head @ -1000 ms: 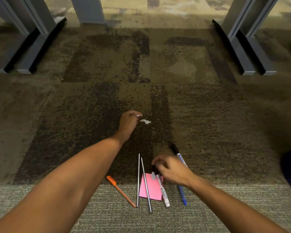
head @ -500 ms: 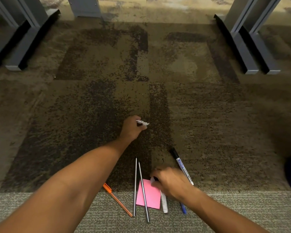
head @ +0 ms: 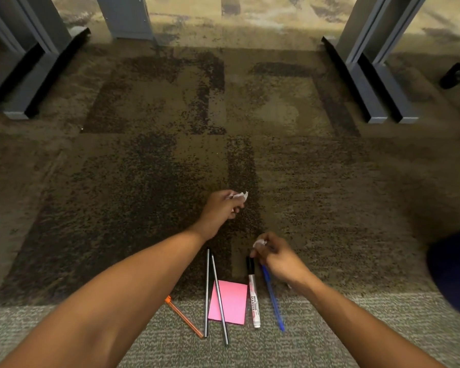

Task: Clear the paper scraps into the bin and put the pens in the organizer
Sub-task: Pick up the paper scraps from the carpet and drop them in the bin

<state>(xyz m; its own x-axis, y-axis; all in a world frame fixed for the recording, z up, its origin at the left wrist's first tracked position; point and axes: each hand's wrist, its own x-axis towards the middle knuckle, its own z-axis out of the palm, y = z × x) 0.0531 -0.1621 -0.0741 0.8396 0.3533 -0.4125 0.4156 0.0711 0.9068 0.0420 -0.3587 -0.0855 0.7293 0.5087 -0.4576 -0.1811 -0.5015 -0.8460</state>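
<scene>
My left hand pinches a small white paper scrap just above the carpet. Nearer to me, my right hand pinches another white scrap between its fingertips. Below the hands lie an orange pen, two thin dark pencils, a pink sticky note, a white board marker with a black cap and a blue pen. One pencil lies across the pink note. No bin or organizer is in view.
Grey desk legs with long feet stand at the far left and far right. A dark blue shape sits at the right edge. A black chair base shows at the far right.
My left hand closed on the white scrap and lifted it off the carpet. My right hand rose from the pink note and marker with a small white scrap in its fingertips.
</scene>
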